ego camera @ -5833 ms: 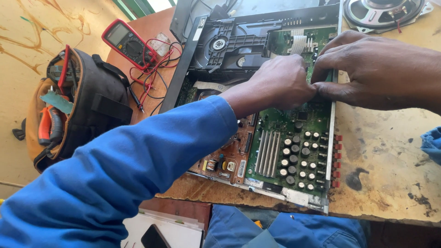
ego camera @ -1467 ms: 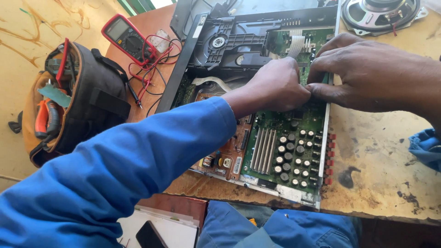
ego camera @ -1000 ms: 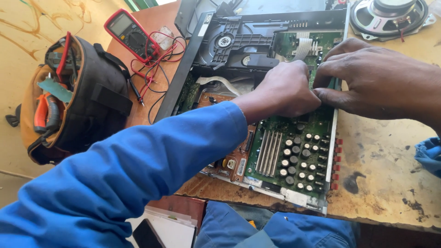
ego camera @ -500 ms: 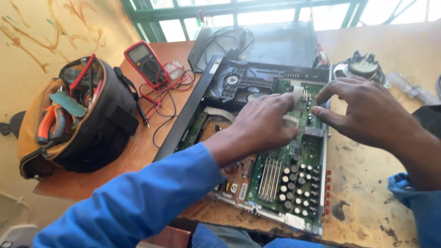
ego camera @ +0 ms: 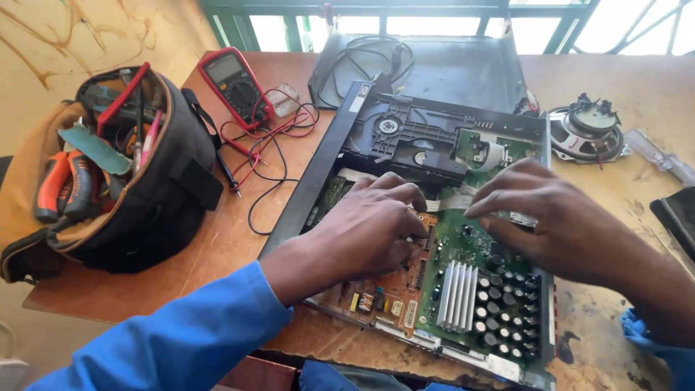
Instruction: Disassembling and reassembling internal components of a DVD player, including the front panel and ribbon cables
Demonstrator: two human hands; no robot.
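An opened disc player (ego camera: 405,137) lies on the wooden table, its cover off and its boards bare. My left hand (ego camera: 369,228) rests on the brown and green circuit boards near the middle, fingers curled, tips by a flat white ribbon cable (ego camera: 452,201). My right hand (ego camera: 550,217) hovers over the green circuit board (ego camera: 474,289), fingers spread, fingertips touching the same ribbon area. Neither hand holds a tool. A silver heat sink (ego camera: 457,295) and rows of capacitors sit below my hands.
A black and orange tool bag (ego camera: 108,174) with pliers stands at the left. A red multimeter (ego camera: 235,83) with red and black leads lies behind it. The removed black cover (ego camera: 434,69) lies at the back, a loose speaker (ego camera: 590,130) at the right.
The view has lifted and pulled back, so more of the table shows. My hands have eased apart, the fingers spreading over the ribbon cable area.
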